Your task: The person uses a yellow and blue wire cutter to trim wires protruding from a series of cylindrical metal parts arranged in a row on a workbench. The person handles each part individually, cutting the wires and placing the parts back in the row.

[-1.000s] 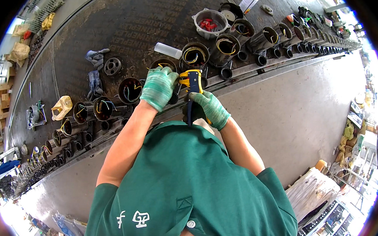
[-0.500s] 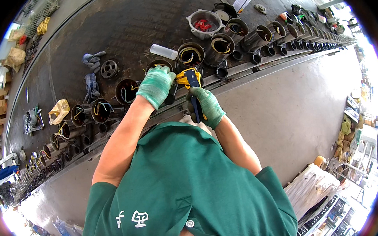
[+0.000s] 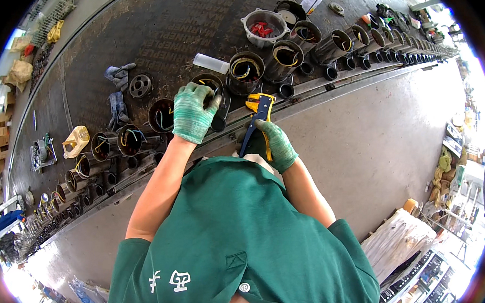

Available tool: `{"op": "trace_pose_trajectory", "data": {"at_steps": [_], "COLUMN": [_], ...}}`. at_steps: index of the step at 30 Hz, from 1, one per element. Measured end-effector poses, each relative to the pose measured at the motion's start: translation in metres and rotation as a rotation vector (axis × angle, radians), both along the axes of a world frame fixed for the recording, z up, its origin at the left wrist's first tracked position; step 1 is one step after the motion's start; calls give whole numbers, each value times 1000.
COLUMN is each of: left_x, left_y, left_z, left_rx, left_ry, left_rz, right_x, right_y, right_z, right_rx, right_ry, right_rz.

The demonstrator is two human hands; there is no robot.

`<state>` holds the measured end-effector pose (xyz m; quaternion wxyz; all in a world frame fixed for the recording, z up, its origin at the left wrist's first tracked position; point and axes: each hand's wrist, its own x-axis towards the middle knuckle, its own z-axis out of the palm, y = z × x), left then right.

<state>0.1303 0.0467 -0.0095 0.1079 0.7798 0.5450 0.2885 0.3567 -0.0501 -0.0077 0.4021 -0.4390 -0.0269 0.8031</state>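
My left hand (image 3: pixel 193 114), in a green-and-white knit glove, is at the mouth of a dark metal cylinder (image 3: pixel 216 82) that stands near the table's front edge. Its fingers are bent in over the rim with the thumb brought toward them; whatever lies between the fingertips is hidden. My right hand (image 3: pixel 277 145), gloved alike, is wrapped round the handles of a wire stripper (image 3: pixel 260 111) with a yellow head and dark blue body. The tool points up and away, apart from the cylinders. Just right of my left hand stands another cylinder (image 3: pixel 245 74) with wires inside.
A long row of similar cylinders (image 3: pixel 338 46) follows the table edge both ways. Behind them are a grey metal bowl (image 3: pixel 264 28) with red pieces, a translucent tube (image 3: pixel 210 63), a spray can (image 3: pixel 312 0), a round dark part (image 3: pixel 141 86) and blue-grey gloves (image 3: pixel 117 110).
The wire stripper has moved right and nearer my body, away from my left hand. My left hand has turned and lowered slightly, its fingers now bent into the cylinder's mouth.
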Motion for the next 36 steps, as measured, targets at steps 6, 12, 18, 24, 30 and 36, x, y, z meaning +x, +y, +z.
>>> {"op": "trace_pose_trajectory", "data": {"at_steps": [6,12,18,24,30,36], "left_x": [-2,5,-1,-8,-8,-5], "left_y": [1,6,5,-1,-1,-6], "left_z": [7,20,-6,-10,-16,-12], "left_rx": [-15,-158,-207,-221,-61,-80], "left_ry": [155,307,-96,-348,-171,-126], "left_rz": [114,17,-18,-121,-218,-179], "right_x": [-3,-5,-7,-7,-9,-8], "right_y": [-4,-7,-9,-8,7,19], "right_z": [3,-2,-1,0,0,4], "right_rx": [13,55,70,106,186,194], "right_ry": [4,52,57,-26,-59,23], "right_rz": [-7,-1,-3,28,132,227]}}
